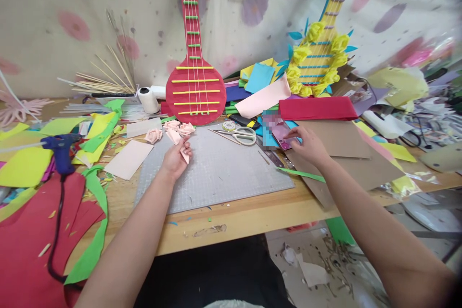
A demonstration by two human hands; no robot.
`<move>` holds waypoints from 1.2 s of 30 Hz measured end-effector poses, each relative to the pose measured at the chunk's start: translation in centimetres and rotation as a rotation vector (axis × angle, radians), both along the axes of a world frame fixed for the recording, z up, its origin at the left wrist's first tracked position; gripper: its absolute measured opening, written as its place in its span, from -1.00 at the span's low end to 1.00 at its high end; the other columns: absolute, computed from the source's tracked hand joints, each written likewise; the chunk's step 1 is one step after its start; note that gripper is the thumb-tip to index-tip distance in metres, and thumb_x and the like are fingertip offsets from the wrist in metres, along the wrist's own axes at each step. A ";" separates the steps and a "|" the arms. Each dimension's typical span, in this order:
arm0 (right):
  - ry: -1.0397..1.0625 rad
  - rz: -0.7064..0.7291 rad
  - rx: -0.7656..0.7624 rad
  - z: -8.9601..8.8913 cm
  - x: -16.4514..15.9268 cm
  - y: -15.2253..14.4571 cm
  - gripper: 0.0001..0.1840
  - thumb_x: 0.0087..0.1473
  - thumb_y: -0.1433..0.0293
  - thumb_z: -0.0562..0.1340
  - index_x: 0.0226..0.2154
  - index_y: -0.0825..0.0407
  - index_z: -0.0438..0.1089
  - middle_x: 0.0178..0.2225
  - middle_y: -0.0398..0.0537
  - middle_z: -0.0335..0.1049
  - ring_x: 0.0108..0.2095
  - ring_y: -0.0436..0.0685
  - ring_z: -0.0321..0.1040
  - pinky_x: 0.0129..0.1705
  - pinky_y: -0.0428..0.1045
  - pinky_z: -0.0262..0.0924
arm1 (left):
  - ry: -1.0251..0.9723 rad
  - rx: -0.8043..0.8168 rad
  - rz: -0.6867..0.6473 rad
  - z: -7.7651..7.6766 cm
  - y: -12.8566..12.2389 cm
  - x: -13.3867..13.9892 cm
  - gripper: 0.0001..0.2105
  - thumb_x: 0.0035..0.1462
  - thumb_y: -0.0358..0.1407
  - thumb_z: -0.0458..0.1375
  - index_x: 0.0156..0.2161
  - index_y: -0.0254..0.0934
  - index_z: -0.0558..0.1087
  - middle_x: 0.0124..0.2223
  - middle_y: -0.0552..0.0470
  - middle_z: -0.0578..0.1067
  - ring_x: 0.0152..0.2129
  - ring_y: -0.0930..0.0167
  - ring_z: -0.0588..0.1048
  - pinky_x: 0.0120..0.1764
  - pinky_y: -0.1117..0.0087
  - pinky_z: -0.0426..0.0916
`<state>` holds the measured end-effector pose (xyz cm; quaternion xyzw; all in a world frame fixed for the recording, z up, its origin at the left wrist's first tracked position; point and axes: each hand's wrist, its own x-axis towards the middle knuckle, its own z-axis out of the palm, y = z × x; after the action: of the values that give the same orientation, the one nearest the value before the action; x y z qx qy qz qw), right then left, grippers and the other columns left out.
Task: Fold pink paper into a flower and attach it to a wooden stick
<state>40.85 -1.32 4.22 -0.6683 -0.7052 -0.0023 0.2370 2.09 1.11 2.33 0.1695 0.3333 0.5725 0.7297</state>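
My left hand (177, 159) is closed around a folded strip of pale pink crepe paper (174, 136) above the grey cutting mat (231, 180). Just beyond it lie several pink paper roses (154, 135). My right hand (306, 144) reaches over a phone (280, 130), with its index fingertip at the screen and the thumb apart from it. Part of the phone is blurred out. Between the hands, scissors (245, 136) rest on the mat's far edge beside a small round white dial-like case (228, 126).
A red paper lute (196, 91) and a yellow one with paper flowers (314, 65) stand against the back curtain. At the left are a blue glue gun (63, 154), green strips (96, 202) and red sheets (32, 231). Brown cardboard (346, 163) lies at the right.
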 end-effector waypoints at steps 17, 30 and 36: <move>0.140 0.014 0.126 -1.1 -0.2 1.7 -0.51 -0.29 0.60 0.02 -0.20 0.02 0.19 -0.17 0.05 0.43 -0.05 0.25 0.27 -0.02 0.19 0.14 | 0.001 -0.034 -0.017 0.5 -0.4 -0.1 -0.79 0.23 -0.37 -0.12 -0.39 -0.36 0.29 -0.66 0.24 0.01 -0.79 0.64 0.05 -0.72 0.65 -0.03; -0.088 0.042 0.081 -0.9 -0.8 1.6 -0.59 -0.22 0.59 0.03 -0.25 0.03 0.29 -0.20 0.03 0.43 -0.10 0.26 0.25 -0.03 0.16 0.12 | -0.025 -0.046 -0.028 0.7 -0.5 -0.4 -0.78 0.24 -0.32 -0.12 -0.34 -0.36 0.32 -0.64 0.24 0.01 -0.79 0.64 0.04 -0.74 0.66 -0.06; -0.080 -0.044 0.086 -1.1 0.0 1.5 -0.59 -0.20 0.58 0.02 -0.23 0.01 0.26 -0.21 0.02 0.44 -0.11 0.26 0.25 -0.08 0.14 0.13 | -0.022 -0.020 -0.032 0.5 -0.3 -0.6 -0.76 0.25 -0.33 -0.15 -0.32 -0.37 0.31 -0.65 0.24 0.02 -0.79 0.64 0.06 -0.73 0.66 -0.05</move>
<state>40.84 0.20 3.15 -0.6721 -0.6985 -0.0646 0.2372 1.51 0.84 2.80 0.1609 0.3281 0.5592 0.7442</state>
